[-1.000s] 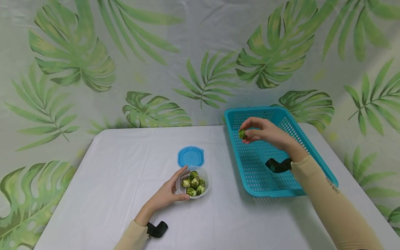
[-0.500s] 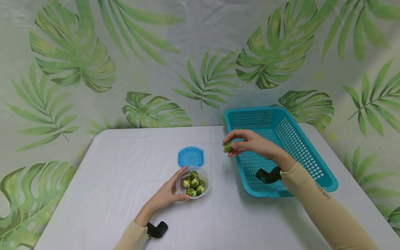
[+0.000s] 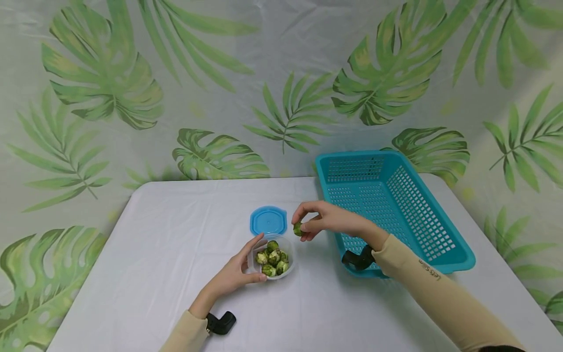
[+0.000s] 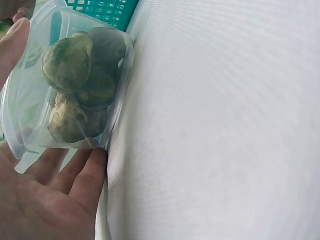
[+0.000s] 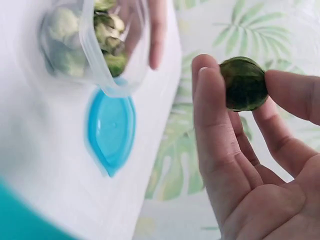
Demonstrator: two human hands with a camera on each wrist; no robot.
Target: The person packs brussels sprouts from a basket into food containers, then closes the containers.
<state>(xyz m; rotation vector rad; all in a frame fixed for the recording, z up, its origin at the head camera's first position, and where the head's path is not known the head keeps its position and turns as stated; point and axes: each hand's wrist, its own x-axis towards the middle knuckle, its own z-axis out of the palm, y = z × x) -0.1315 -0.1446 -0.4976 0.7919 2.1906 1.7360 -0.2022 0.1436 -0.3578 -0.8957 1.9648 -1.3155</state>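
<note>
My right hand (image 3: 332, 219) pinches a green Brussels sprout (image 5: 244, 84) between thumb and fingertips. It hovers just right of a small clear plastic container (image 4: 30, 100), above the table. Several more Brussels sprouts (image 3: 272, 256) lie inside the container. My left hand (image 3: 232, 274) holds the container from its left side, thumb at the near side and fingers round the far side. In the left wrist view, some fingertips touch the container's lower wall. A blue lid (image 3: 268, 220) lies on the table directly behind the container.
A teal perforated basket (image 3: 422, 210) stands at the right of the white-covered table (image 3: 176, 220), under my right forearm. A leaf-patterned cloth (image 3: 220, 98) hangs behind the table's far edge. Each wrist wears a black camera.
My right hand has moved left and nearer, from over the basket to beside the container, with the Brussels sprout in its fingers. The left hand and container stay still.
</note>
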